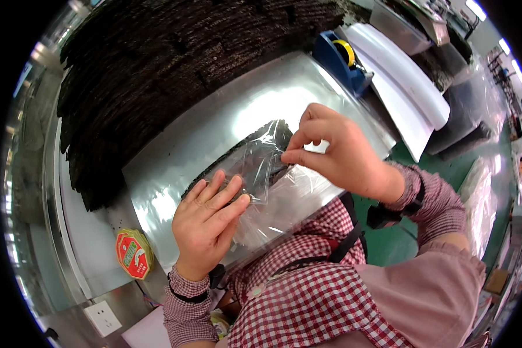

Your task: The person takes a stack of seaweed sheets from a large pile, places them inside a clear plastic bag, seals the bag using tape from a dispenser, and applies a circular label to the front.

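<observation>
Dark sheets that look like dried seaweed (282, 130) lie partly inside or beneath a clear plastic bag (256, 165) on a shiny metal tray (226, 108). My left hand (209, 222) rests flat with spread fingers on the near left part of the bag. At the bag's right edge, the thumb and index finger of my right hand (330, 148) pinch the clear film. More clear plastic (269, 222) lies along the tray's near edge, below both hands.
Large stacks of dark seaweed-like sheets (156, 65) stand behind the tray. A blue tape dispenser (341, 65) and a curved white sheet (400, 78) are at the back right. An octagonal stack of labels (134, 254) sits left, above a wall socket (103, 318). Clear plastic bins (398, 26) stand farther off.
</observation>
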The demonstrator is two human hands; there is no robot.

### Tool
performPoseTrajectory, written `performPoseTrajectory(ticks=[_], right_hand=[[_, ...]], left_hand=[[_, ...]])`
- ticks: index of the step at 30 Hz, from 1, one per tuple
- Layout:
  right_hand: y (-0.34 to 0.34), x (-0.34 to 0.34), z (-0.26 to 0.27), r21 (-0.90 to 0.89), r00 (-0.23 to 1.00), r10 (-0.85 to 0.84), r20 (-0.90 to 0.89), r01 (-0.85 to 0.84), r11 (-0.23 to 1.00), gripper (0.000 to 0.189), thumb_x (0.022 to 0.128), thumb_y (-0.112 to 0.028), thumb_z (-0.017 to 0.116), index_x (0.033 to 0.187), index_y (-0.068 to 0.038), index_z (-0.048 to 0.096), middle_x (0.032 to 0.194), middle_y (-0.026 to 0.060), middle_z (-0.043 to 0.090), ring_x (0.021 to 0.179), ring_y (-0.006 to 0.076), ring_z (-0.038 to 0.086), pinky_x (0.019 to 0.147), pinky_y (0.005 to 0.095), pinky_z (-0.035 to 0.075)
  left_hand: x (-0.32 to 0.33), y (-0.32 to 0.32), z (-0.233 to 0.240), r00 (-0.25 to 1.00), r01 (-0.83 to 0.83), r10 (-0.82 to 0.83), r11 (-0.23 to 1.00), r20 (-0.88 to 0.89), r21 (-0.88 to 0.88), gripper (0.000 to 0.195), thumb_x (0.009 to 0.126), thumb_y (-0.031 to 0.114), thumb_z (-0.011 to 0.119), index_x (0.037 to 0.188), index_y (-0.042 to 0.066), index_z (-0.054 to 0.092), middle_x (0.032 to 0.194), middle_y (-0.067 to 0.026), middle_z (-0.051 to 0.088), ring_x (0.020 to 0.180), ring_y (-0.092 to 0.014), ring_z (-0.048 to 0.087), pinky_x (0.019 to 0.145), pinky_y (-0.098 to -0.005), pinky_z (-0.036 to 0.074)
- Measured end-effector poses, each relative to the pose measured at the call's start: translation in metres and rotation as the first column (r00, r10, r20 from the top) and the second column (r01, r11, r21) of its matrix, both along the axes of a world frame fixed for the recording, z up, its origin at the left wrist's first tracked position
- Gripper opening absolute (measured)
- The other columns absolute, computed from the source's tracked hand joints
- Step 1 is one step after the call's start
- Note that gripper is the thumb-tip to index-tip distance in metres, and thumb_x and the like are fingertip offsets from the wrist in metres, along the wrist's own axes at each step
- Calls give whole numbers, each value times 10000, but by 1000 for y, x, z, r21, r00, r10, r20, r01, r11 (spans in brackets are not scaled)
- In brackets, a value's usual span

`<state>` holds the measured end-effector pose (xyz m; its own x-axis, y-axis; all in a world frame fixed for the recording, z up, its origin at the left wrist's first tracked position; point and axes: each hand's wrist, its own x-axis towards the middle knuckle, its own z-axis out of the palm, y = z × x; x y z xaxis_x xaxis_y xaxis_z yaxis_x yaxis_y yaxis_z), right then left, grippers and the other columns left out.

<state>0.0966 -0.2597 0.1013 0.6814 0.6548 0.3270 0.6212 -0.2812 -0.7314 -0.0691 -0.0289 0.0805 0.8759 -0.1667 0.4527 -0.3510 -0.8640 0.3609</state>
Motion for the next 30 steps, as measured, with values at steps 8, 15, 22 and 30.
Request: performPoseTrajectory(ticks=[8, 15, 22, 30], right_hand=[[-29, 50, 21, -131, 766, -184, 616, 329, 935, 372, 896, -410, 744, 938, -41, 719, 956, 130, 707, 834, 295, 696, 710, 365, 556], [-86, 145, -66, -42, 836, -71, 544, 112, 993, 381, 997, -288, 655, 1292, -47, 668, 1415, 142, 605, 1281, 368, 572, 1052, 465, 469], [-145, 276, -127, 14, 730, -479, -487, 555, 832, 438, 947, -256, 672, 1259, 49, 637, 1086, 114, 715, 997, 189, 657, 887, 304, 485], [-116, 268, -115, 28, 642, -555, -528, 667, 745, 532, 828, -168, 728, 1263, 99, 578, 1020, 138, 687, 935, 207, 661, 863, 313, 509]], left_hand=[[3, -1, 0, 999, 39, -39, 999, 21, 12, 246, 845, 78, 745, 1079, 141, 783, 1272, -71, 735, 1277, -288, 647, 1064, -427, 475], [3, -3, 5, 1000, 6, -5, 1000, 13, -28, 184, 852, 58, 741, 1024, 114, 776, 1243, -106, 741, 1268, -328, 648, 1071, -477, 460], [10, -22, 4, 992, -126, 127, 991, 21, -44, 170, 854, 46, 736, 1016, 87, 772, 1234, -122, 740, 1259, -354, 646, 1076, -499, 457], [11, -27, -1, 977, -202, 204, 978, 55, -48, 179, 861, 32, 714, 1023, 75, 777, 1239, -132, 738, 1265, -355, 643, 1094, -498, 447]])
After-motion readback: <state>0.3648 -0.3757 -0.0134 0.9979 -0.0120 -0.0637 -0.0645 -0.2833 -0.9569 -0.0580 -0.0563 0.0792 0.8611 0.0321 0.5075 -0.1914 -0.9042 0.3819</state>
